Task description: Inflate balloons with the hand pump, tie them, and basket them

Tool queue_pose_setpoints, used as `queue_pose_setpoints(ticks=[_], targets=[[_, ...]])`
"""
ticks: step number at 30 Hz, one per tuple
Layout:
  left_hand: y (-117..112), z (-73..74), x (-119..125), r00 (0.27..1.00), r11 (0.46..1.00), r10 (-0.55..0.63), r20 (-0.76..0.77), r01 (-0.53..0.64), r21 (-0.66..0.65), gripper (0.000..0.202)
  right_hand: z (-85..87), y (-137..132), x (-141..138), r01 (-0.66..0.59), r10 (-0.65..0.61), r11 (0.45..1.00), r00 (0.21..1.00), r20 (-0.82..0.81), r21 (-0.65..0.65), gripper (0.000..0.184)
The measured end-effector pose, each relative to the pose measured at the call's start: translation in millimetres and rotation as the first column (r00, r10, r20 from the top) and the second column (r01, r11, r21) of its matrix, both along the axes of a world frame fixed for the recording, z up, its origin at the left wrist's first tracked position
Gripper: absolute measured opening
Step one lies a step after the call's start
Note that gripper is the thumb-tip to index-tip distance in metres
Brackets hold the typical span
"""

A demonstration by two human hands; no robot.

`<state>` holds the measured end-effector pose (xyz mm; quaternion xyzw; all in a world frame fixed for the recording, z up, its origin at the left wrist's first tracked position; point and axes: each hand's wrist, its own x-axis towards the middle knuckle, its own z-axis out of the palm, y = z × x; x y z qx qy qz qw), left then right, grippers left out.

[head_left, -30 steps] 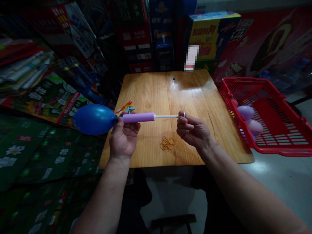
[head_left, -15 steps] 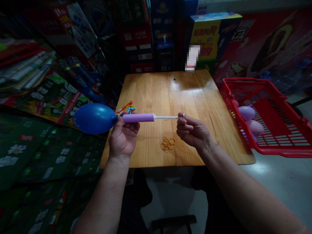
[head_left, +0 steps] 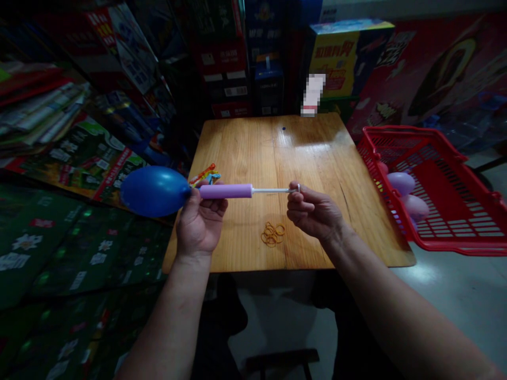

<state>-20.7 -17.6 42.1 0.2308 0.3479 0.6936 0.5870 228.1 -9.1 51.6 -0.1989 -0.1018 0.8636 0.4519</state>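
Note:
A purple hand pump (head_left: 227, 191) lies level above the table, its white rod drawn partly out to the right. My left hand (head_left: 201, 221) is closed round the pump's left end, the thumb pressing at the neck of an inflated blue balloon (head_left: 155, 191) fitted there. The rod's end handle sits between the thumb and fingers of my right hand (head_left: 315, 210). Below the pump, several tan rubber bands (head_left: 272, 234) lie in a small heap on the wooden table (head_left: 237, 153). Uninflated balloons (head_left: 206, 175), red, yellow and light blue, lie behind my left hand, partly hidden.
A red basket (head_left: 443, 195) holding several pink and purple balloons (head_left: 401, 183) stands at the table's right. Green cartons (head_left: 79, 237) crowd the left side. Boxes (head_left: 225, 68) are stacked behind the table. A stool (head_left: 283, 359) shows below.
Almost nothing differs. The pump and blue balloon have shifted very slightly to the right, while my right hand stays at the rod's end.

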Motion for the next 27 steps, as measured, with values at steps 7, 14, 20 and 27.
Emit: queue_pose_setpoints(ticks=[7,14,20,27], targets=[[-11,-6.8,22,0.994,0.994,-0.110,-0.021,0.110,-0.027,0.029,-15.0,-8,-18,-0.061,0.060,0.998,0.997,-0.050,-0.024,0.011],[-5,-3.0,10,0.996,0.996,-0.089,-0.006,0.088,-0.027,0.028,-5.7,-3,-7,-0.061,0.061,0.998,0.998,0.002,-0.014,0.014],[-7,-4.0,9,0.999,0.999,-0.042,-0.026,0.042,-0.005,0.031,-5.6,-6,-10,-0.022,0.023,1.000,0.999,0.047,-0.018,0.011],[-8,-6.7,19,0.991,0.991,-0.129,0.017,0.130,-0.040,0.028,-9.0,-5,-15,-0.078,0.078,0.997,0.997,0.003,0.009,0.010]])
